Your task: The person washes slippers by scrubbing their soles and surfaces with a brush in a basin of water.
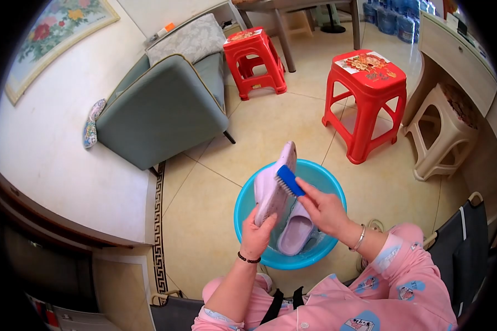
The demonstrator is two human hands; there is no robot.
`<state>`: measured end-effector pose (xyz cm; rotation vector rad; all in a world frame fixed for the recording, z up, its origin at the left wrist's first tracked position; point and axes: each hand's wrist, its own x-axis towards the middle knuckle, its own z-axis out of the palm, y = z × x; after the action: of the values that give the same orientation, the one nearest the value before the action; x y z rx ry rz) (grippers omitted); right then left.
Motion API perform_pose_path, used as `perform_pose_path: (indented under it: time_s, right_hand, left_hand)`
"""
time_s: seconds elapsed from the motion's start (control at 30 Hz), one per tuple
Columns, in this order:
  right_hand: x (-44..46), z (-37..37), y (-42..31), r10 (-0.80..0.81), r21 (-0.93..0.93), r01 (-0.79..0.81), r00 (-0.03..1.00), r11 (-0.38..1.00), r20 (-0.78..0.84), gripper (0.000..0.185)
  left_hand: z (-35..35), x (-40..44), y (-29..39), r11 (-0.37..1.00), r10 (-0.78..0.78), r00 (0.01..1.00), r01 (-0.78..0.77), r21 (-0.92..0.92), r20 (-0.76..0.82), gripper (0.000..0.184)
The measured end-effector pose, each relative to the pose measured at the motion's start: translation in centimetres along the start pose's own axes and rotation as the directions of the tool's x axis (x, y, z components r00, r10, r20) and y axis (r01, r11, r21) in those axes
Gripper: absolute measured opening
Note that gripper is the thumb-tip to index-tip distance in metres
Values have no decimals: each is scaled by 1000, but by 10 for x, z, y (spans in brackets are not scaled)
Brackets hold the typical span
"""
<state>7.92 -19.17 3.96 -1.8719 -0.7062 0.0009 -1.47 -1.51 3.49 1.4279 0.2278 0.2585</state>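
A lilac slipper [266,185] is held up on its side over the blue basin [337,190], its sole turned to the right. My left hand [256,234] is closed around its lower end. In my right hand [324,209] is a scrubbing brush [289,180] with a blue back and pale bristles. The bristles face the slipper's sole and are at or very near it. A second lilac slipper [296,234] lies in the basin below, in what looks like shallow water. My right hand partly hides the basin's inside.
Two red plastic stools [364,99] stand ahead on the tiled floor, with a beige stool [444,132] under the desk [458,60] at right. A grey-green armchair [160,110] is at left. Several water bottles [397,25] stand at the back.
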Motion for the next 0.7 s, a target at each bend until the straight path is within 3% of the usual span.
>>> perform_pose_path:
  time_s: [0.03, 0.1, 0.23, 0.33, 0.4, 0.57, 0.63, 0.7]
  right_hand:
    - [-3, -2, -5, 3, 1, -3, 1000, 1000, 1, 44]
    - [-9, -7, -17, -141, -51, 152, 973, 987, 180, 44]
    - [-9, 3, -5, -226, 22, 225, 970, 974, 93, 44]
    - [3, 6, 12, -136, -3, 136, 990, 991, -29, 43]
    - [12, 2, 21, 80, 11, -80, 991, 997, -106, 41]
    - [13, -2, 19, 176, 39, -173, 982, 984, -69, 42]
    - [2, 3, 11, -83, 96, 82, 996, 992, 10, 43]
    - [-7, -2, -8, -156, 38, 153, 983, 988, 98, 44]
  left_hand:
    - [0, 0, 0, 996, 51, 998, -49, 75, -30, 37]
    - [-4, 2, 0, 989, 55, 998, -51, 138, -27, 32]
    - [-4, 2, 0, 954, 124, 992, -115, 277, -17, 20]
    - [-3, -1, 3, 926, 118, 993, -110, 362, 1, 18]
    - [-1, -1, 7, 911, 121, 992, -122, 395, 26, 16]
    - [-3, 2, 5, 854, 179, 980, -198, 482, 85, 18]
    - [-7, 6, 4, 664, 350, 908, -413, 624, 228, 24]
    - [-6, 6, 3, 673, 343, 913, -402, 621, 219, 26]
